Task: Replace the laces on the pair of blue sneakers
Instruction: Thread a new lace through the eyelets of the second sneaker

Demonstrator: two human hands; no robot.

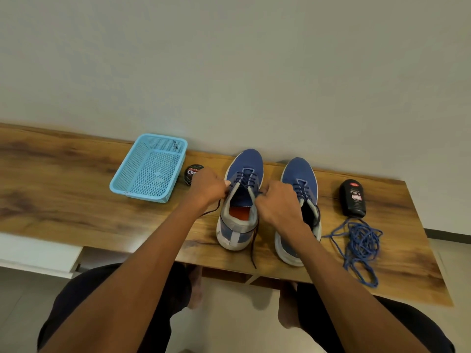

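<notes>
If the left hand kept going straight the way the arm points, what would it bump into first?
Probably the round polish tin. The left hand, pinching a dark lace beside the left sneaker, points up and a little right, and the tin sits just beyond its knuckles. Depth is hard to judge here.

Wood-grain bench (63, 174) against plain pale wall (229, 59), tiled floor (242, 314)

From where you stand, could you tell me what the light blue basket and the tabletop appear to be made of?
The basket looks like moulded plastic: thin perforated walls, a smooth rolled rim, a slight sheen. The tabletop shows brown wood grain with dark knots under a smooth satin surface; it may be solid wood or a printed laminate, the picture cannot settle which.
</notes>
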